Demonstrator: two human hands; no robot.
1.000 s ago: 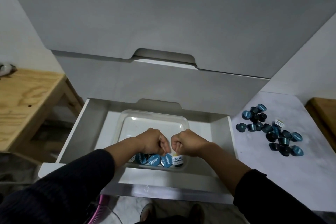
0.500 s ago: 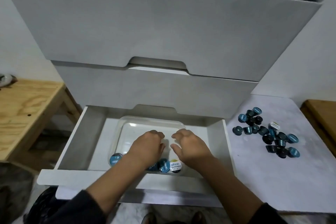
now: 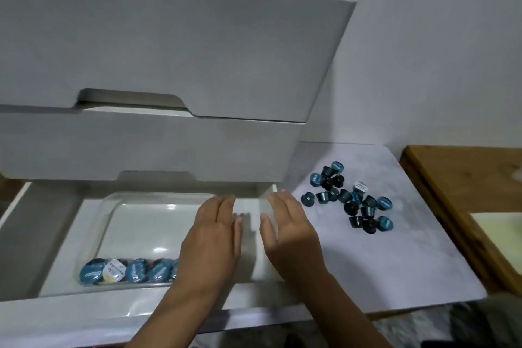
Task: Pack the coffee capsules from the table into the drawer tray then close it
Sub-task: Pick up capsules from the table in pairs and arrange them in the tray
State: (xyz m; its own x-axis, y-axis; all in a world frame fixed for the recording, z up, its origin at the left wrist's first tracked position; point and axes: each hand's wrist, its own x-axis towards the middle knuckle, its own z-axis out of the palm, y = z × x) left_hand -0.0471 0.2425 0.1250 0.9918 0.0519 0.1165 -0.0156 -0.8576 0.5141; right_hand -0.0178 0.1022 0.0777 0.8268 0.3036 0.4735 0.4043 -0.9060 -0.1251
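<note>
Here the fingers [image 3: 226,206] of the left hand [image 3: 210,246] are stretched out flat and close together, holding nothing, the palm hovering above the right end of the clear tray [image 3: 93,223]; whether it touches the tray cannot be told. The right hand [image 3: 291,232] is likewise spread and empty, its fingers lying side by side over the right wall of the open drawer [image 3: 42,234], pointing away toward the cabinet. In the tray, a row of coffee capsules [image 3: 124,270] stands along the near edge, the row's long axis running left to right, foil lids tilted up toward the camera; most are blue, one is white and yellow, and the row's right end is hidden by the left wrist. The rest of the tray floor behind the row is bare. On the pale counter [image 3: 381,263] to the right lies a loose heap of capsules [image 3: 350,198], pointing every way, well apart from the counter's front edge.
</note>
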